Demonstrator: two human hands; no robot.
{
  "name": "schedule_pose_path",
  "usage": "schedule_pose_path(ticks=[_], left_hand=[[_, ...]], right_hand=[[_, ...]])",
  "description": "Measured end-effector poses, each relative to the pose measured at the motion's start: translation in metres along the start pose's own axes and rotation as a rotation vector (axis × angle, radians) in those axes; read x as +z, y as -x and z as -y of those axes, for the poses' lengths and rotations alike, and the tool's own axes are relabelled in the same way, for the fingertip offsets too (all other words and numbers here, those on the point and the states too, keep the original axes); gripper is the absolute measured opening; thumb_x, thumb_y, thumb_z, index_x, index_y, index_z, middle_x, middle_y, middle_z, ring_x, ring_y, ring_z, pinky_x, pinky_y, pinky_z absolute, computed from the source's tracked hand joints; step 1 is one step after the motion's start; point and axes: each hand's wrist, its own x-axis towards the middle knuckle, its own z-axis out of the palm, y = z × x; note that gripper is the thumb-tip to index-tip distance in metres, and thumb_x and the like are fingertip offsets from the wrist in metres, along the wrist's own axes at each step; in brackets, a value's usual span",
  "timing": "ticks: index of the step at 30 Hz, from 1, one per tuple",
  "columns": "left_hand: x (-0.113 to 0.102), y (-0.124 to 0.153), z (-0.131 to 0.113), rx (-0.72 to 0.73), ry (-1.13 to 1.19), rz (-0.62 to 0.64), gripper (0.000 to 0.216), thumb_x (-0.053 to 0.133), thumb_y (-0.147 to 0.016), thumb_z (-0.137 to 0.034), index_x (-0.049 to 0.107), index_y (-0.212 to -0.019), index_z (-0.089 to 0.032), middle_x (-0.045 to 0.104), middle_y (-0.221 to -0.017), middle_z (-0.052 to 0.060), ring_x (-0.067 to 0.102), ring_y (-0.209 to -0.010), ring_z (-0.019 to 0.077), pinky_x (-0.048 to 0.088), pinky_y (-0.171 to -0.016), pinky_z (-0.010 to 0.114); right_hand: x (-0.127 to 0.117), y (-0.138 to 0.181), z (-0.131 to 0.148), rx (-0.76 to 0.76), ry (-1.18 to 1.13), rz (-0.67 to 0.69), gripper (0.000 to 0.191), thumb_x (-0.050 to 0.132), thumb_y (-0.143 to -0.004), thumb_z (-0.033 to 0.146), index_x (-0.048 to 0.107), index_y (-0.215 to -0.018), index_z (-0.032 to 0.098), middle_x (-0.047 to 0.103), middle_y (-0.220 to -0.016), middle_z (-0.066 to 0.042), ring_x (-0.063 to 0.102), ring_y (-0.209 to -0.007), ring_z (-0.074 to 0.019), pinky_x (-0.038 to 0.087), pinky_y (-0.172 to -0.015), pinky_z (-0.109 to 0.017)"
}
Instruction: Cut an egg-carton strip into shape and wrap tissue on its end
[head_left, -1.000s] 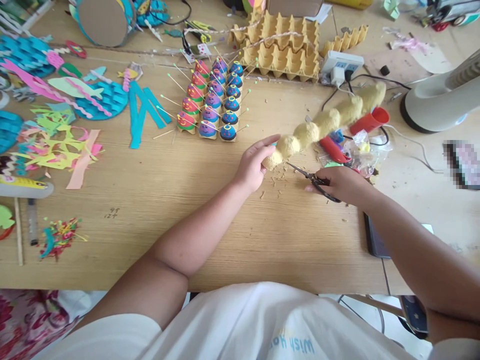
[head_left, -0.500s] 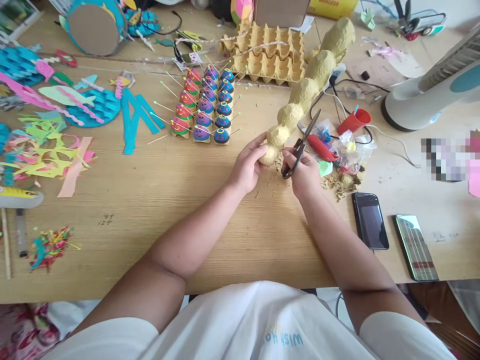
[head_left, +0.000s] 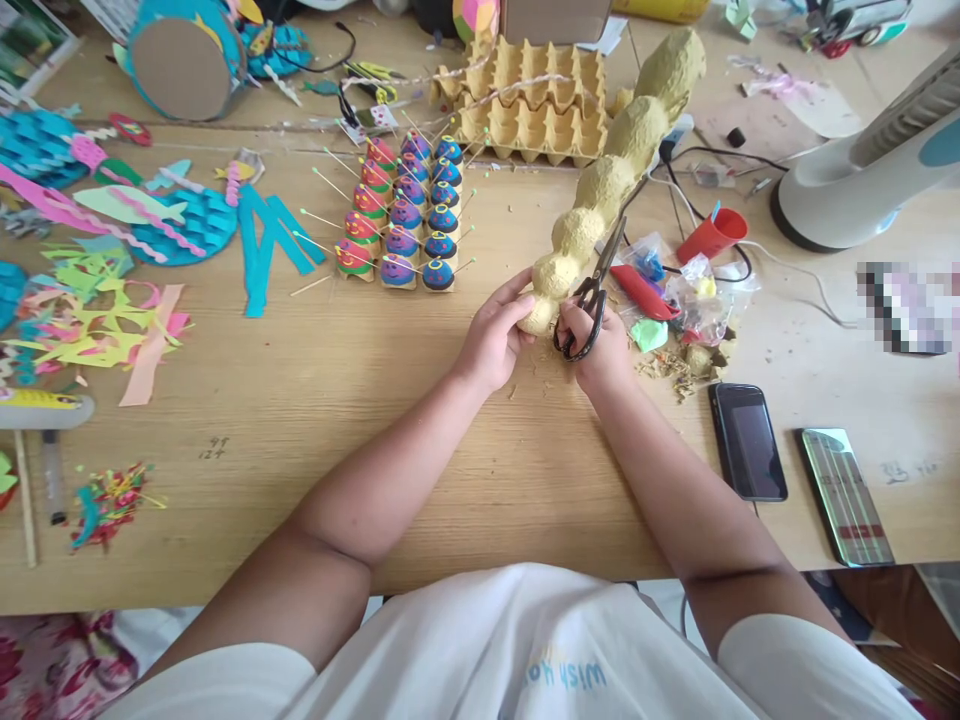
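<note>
A long yellow strip of egg-carton cups (head_left: 615,170) rises tilted from the table's middle toward the far right. My left hand (head_left: 495,335) is closed round its near end. My right hand (head_left: 600,345) grips black scissors (head_left: 592,295) by the handles, blades pointing up along the strip, right beside its lowest cup. Small cardboard scraps (head_left: 536,365) lie under both hands.
Painted egg-cup figures with pins (head_left: 405,220) stand behind my left hand. Egg trays (head_left: 532,100), a red cup (head_left: 712,235), plastic bags (head_left: 697,300), a white fan (head_left: 862,170), two phones (head_left: 750,440) and paper cutouts (head_left: 112,260) crowd the wooden table (head_left: 337,420).
The strip has swung from lying low toward the right to standing up steeply. My right hand has lifted the scissors from the table and brought them against the strip's near end.
</note>
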Motion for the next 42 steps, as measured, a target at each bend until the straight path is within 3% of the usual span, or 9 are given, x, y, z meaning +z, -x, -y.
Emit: schedule_pose_path(ticks=[7,17,30,35,42], left_hand=[[0.001,0.002,-0.006,-0.045,0.173,-0.05,0.048,0.064,-0.098,-0.025,0.073,-0.145,-0.032,0.083,-0.108,0.0,0.067,-0.076,0.0098,0.046,-0.056,0.018],[0.002,0.005,-0.006,-0.091,0.092,-0.036,0.045,0.064,-0.101,-0.031,0.07,-0.145,-0.033,0.082,-0.121,0.002,0.072,-0.086,0.0128,0.047,-0.06,0.021],[-0.001,0.004,-0.008,-0.089,0.124,-0.045,0.044,0.066,-0.099,-0.032,0.071,-0.143,-0.035,0.082,-0.114,-0.001,0.071,-0.082,0.0097,0.05,-0.059,0.017],[0.0,0.004,-0.008,-0.107,0.093,-0.043,0.045,0.067,-0.098,-0.034,0.071,-0.143,-0.036,0.081,-0.117,0.001,0.073,-0.085,0.0111,0.049,-0.059,0.018],[0.005,0.008,-0.008,-0.155,0.049,0.013,0.045,0.067,-0.098,-0.033,0.071,-0.142,-0.034,0.082,-0.119,0.002,0.073,-0.086,0.0123,0.051,-0.06,0.018]], right_hand=[[-0.007,-0.002,-0.003,-0.024,0.007,-0.064,0.042,0.087,-0.078,0.058,0.061,-0.08,0.025,0.05,-0.058,0.007,0.043,-0.05,-0.0095,0.033,-0.048,-0.026],[-0.003,0.006,0.001,-0.034,-0.037,0.097,0.053,0.091,-0.073,0.07,0.067,-0.085,0.024,0.056,-0.062,0.006,0.047,-0.056,-0.0099,0.038,-0.053,-0.027],[-0.011,0.006,-0.001,-0.125,0.13,-0.004,0.051,0.088,-0.08,0.068,0.063,-0.077,0.024,0.05,-0.064,0.005,0.041,-0.06,-0.0107,0.03,-0.055,-0.028],[-0.005,0.009,0.003,-0.087,-0.011,0.087,0.054,0.087,-0.078,0.073,0.066,-0.084,0.024,0.053,-0.066,0.005,0.045,-0.059,-0.0107,0.036,-0.055,-0.027],[-0.003,0.007,0.0,-0.103,-0.12,0.1,0.052,0.088,-0.08,0.069,0.061,-0.077,0.025,0.054,-0.064,0.004,0.05,-0.057,-0.0117,0.039,-0.054,-0.027]])
